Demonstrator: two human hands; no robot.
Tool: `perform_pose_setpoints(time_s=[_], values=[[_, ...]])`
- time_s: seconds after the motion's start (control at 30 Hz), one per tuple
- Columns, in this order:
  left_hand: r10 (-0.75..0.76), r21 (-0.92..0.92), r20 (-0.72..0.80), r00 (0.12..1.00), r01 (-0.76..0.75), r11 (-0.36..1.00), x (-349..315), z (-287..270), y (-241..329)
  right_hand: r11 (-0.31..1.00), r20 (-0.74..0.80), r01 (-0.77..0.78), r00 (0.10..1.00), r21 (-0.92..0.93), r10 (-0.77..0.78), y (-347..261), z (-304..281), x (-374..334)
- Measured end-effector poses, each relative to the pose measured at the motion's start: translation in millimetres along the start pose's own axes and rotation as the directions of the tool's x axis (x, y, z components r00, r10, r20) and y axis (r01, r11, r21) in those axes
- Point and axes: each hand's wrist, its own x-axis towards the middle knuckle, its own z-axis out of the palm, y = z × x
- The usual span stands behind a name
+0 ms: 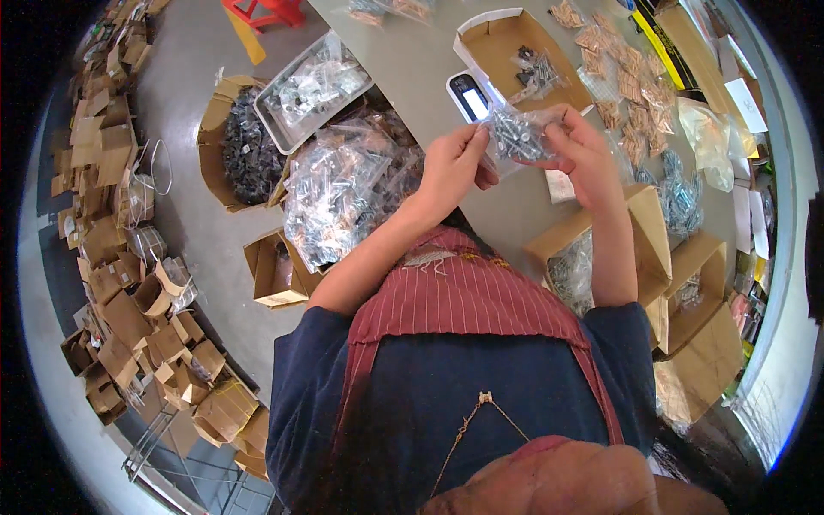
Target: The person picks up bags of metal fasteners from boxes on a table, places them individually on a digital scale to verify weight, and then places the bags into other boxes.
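Observation:
Over the table, a clear plastic bag of grey metal screws (520,137) is held up between my two hands. My left hand (459,163) pinches the bag's left edge, thumb on top. The fingers of my right hand (585,153) are closed on its right end. Just behind the bag is a white device with a lit display (470,98), perhaps a small scale, partly hidden by the bag. Beyond it lies an open cardboard tray (491,36) with a bag of dark parts (537,74) inside.
Many bags of wood-coloured pegs (637,86) cover the table's right side, near bags of bluish metal rods (681,202). At left stand a heap of bagged hardware (330,202), a grey bin (276,129) and a carton of black parts (210,129). Cardboard boxes (648,236) flank my right arm.

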Motion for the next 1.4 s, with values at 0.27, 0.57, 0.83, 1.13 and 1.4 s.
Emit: perform_pose_setpoints(time_s=[0.27, 0.57, 0.83, 1.13, 1.4], values=[[0.018, -0.342, 0.012, 1.000, -0.013, 0.940, -13, 12, -8, 0.840, 0.172, 0.398, 0.917, -0.369, -0.359, 12, 26, -33], [0.164, -0.454, 0.052, 0.985, -0.123, 0.882, -27, 14, -8, 0.503, 0.286, 0.629, 0.748, -0.592, -0.599, 5, 35, -48], [0.066, -0.507, 0.099, 0.993, -0.007, 0.862, -34, 11, -13, 0.998, -0.013, 0.045, 0.999, -0.043, -0.046, 47, 18, -36], [0.064, 0.571, 0.056, 0.996, -0.085, 0.817, -23, 4, -21, 0.788, -0.099, 0.138, 0.965, -0.601, -0.244, 46, 9, -27], [0.171, 0.828, 0.086, 0.981, -0.166, 0.536, -12, 14, -35, -0.009, 0.112, 0.152, 0.684, -0.988, -0.721, 54, -55, 101]])
